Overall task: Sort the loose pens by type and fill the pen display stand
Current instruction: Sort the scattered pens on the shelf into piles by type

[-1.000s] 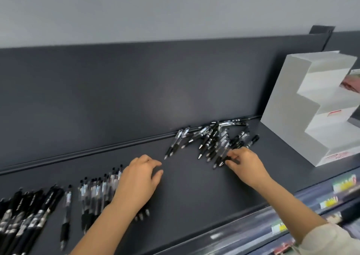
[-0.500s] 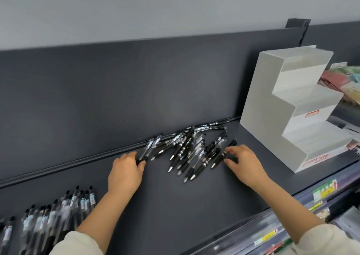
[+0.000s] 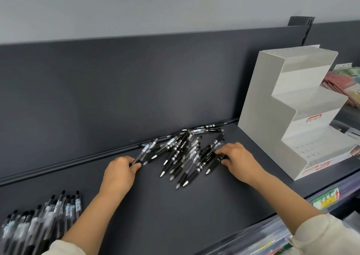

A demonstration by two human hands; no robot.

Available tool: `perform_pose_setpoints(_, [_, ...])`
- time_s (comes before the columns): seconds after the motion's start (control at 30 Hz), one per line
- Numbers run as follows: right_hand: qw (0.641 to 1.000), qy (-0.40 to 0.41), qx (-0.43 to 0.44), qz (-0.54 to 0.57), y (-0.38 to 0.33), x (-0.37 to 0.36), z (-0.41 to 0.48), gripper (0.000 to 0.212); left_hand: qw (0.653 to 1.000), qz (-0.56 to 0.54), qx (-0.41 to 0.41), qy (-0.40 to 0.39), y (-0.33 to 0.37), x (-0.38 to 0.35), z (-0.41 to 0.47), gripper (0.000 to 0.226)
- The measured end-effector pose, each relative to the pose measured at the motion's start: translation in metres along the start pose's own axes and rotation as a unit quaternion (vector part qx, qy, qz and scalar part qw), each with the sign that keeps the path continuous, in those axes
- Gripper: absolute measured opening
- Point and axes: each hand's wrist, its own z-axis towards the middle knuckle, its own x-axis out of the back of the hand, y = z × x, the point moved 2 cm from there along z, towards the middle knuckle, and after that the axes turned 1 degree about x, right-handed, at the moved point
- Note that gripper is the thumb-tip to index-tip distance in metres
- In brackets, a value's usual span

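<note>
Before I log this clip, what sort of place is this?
Probably a stationery shop aisle: a dark shelf with price labels on its front edge, a white stepped display stand, and loose pens piled beside it.

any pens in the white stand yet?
No: the three tiers of the white stand are bare, and the pens lie in a loose pile and a sorted group on the shelf.

Pale grey wall (image 3: 136,5), dark grey shelf (image 3: 175,215) with tall back panel (image 3: 116,89), label strip (image 3: 325,198) along front edge
</note>
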Motion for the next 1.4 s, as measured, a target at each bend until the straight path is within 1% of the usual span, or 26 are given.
perform_pose_setpoints(0.07, [1.0,-0.008,0.018,-0.021,-0.001,0.0,0.0,0.036,1.0,0.004,0.004,-0.003,0.0,0.002,-0.002,0.019])
perform_pose_setpoints(0.2, [0.998,-0.021,0.039,-0.051,-0.001,0.003,-0.002,0.021,0.999,0.035,0.0,-0.019,0.0,0.005,-0.009,0.019])
perform_pose_setpoints(0.27, [0.997,-0.028,0.047,-0.06,-0.001,0.005,-0.005,0.019,0.998,0.052,-0.004,-0.023,-0.001,0.006,-0.011,0.02])
perform_pose_setpoints(0.37, [0.997,-0.024,0.048,-0.064,-0.003,0.008,-0.01,0.016,0.999,0.038,0.0,-0.012,-0.004,0.012,-0.013,0.02])
perform_pose_setpoints(0.5, [0.998,0.004,0.04,-0.055,-0.008,0.014,-0.019,0.011,0.999,-0.025,0.015,0.024,-0.012,0.029,-0.016,0.018])
perform_pose_setpoints(0.63, [0.996,0.072,0.037,-0.034,-0.025,0.022,-0.026,0.012,0.997,-0.062,0.016,0.051,-0.021,0.054,-0.024,0.018])
perform_pose_setpoints(0.73, [0.991,0.111,0.069,-0.02,-0.052,0.026,-0.028,0.016,0.994,-0.079,0.001,0.069,-0.031,0.074,-0.035,0.016])
perform_pose_setpoints(0.83, [0.985,0.121,0.125,0.0,-0.092,0.022,-0.028,0.017,0.992,-0.097,0.006,0.081,-0.048,0.096,-0.049,0.014])
perform_pose_setpoints(0.97, [0.978,0.112,0.172,0.027,-0.147,0.007,-0.025,0.015,0.99,-0.098,0.037,0.093,-0.089,0.123,-0.072,0.016])
perform_pose_setpoints(1.17, [0.973,0.08,0.206,0.072,-0.209,-0.019,-0.022,0.016,0.991,-0.057,0.059,0.107,-0.146,0.146,-0.114,0.016])
perform_pose_setpoints(1.3, [0.97,0.059,0.224,0.076,-0.239,-0.034,-0.021,0.016,0.992,-0.041,0.081,0.086,-0.166,0.144,-0.135,0.012])
perform_pose_setpoints(1.4, [0.97,0.045,0.226,0.076,-0.254,-0.042,-0.022,0.015,0.992,-0.051,0.082,0.083,-0.17,0.139,-0.148,0.01])
